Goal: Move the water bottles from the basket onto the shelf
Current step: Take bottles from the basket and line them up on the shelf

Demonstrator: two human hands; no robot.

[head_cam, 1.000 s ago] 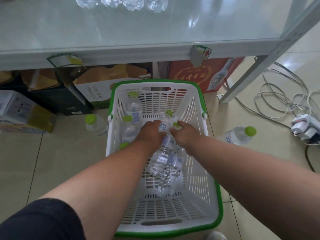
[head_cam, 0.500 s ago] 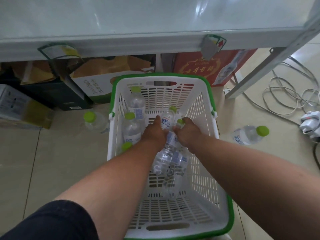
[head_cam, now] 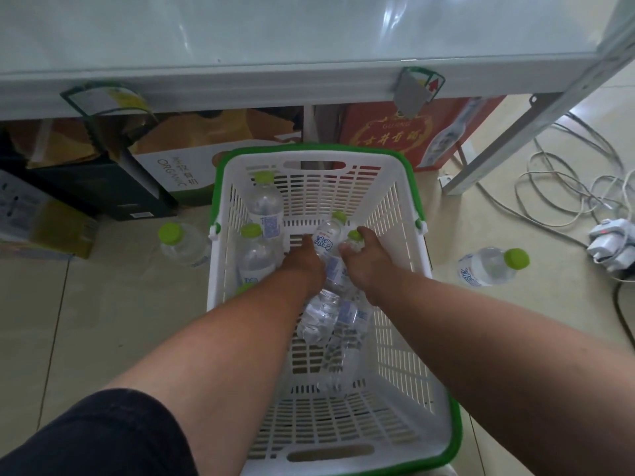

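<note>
A: Hands?
B: Both down in the white, green-rimmed basket [head_cam: 405,207]. Left hand [head_cam: 304,266] curls round a lying bottle with a blue label [head_cam: 326,240]; right hand [head_cam: 366,266] grips a second bottle [head_cam: 354,240] near its green cap.
A: Other bottles?
B: Two upright by the basket's left wall [head_cam: 264,204] — clear bodies, green caps — more lying under the forearms. One bottle on the floor left of the basket [head_cam: 182,243], one to the right [head_cam: 491,266].
A: Shelf?
B: Glass shelf [head_cam: 275,39] above, just beyond the basket.
</note>
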